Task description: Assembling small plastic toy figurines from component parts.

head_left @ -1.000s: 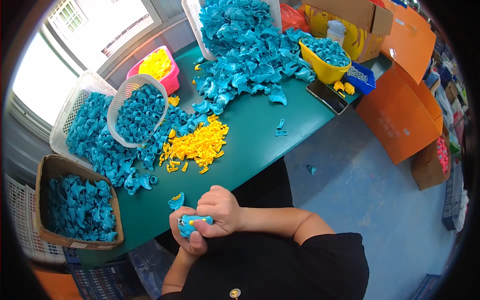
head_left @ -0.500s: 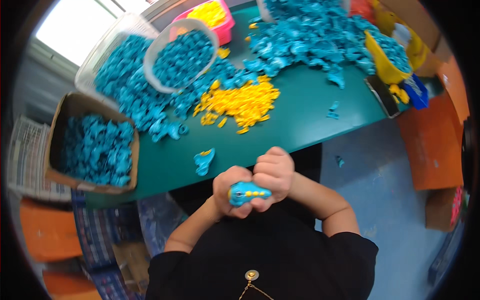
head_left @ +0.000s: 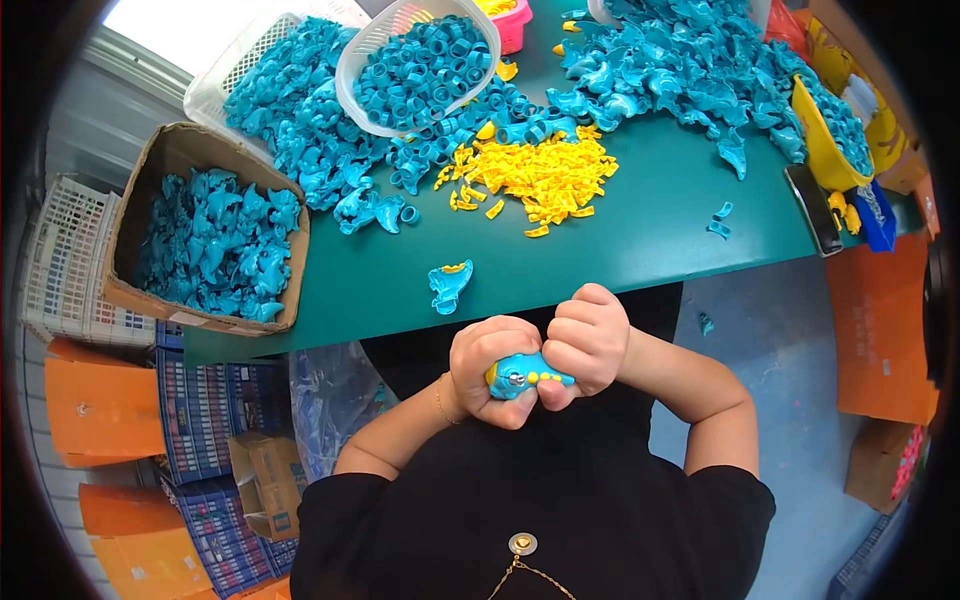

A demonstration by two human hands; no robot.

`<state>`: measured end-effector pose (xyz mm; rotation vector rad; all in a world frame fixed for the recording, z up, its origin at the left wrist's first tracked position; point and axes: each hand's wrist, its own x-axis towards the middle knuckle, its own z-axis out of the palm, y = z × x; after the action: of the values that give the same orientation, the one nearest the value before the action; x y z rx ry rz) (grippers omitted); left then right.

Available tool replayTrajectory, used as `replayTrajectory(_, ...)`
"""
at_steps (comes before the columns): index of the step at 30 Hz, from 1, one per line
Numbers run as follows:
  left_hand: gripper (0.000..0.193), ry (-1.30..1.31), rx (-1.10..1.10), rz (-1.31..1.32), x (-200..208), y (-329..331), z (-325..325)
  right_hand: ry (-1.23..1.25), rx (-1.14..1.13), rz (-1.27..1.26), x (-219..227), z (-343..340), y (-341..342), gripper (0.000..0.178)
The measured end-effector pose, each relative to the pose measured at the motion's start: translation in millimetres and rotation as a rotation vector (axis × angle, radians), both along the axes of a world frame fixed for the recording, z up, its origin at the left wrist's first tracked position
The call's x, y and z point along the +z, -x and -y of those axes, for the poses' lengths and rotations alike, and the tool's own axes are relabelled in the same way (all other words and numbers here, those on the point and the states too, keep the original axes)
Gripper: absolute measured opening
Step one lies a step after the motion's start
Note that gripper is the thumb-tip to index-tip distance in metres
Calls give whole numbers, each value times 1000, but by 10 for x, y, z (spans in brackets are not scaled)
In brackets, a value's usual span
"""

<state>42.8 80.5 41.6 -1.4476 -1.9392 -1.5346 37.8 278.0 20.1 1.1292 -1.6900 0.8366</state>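
Close to my chest, just off the table's front edge, both hands grip a blue plastic toy figure with yellow spots and a silvery eye-like detail. My left hand wraps its fatter, yellow-edged end. The narrower end is in my right hand, its fingers curled into a fist and thumb pressed along the toy. Part of the toy is hidden by the fingers. On the green table ahead of my left hand lies a loose blue shell piece with a yellow edge. Small yellow parts are heaped farther back.
A cardboard box of blue pieces stands at the left. Behind it are a white basket and a clear tub of blue rings. More blue shells pile up at the back right, near a yellow bowl and a black phone.
The view has shifted, so the table things appear higher and farther right. Both hands still grip the toy, which shows its silvery eye-like detail more clearly now.
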Motion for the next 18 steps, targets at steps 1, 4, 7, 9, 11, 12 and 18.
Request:
replayTrajectory(1,49,26,17,-20,7,37,36,-1,5,-4,-7,-21,-5,48)
replayTrajectory(4,51,130,135,-131,41,130,107,-99,28,258,12,-21,-53,39)
replayTrajectory(7,63,206,160,-185,65,99,203,181,102,416,273,45,-167,66)
replayTrajectory(9,69,242,191,-208,45,38,253,212,307,548,267,131,-188,63)
replayTrajectory(11,67,221,188,-225,78,20,219,297,482,744,206,167,-292,60)
replayTrajectory(12,65,204,184,-245,113,9,201,327,488,759,207,203,-358,53)
replayTrajectory(18,55,222,160,-232,299,-101,154,384,445,548,177,271,-419,43)
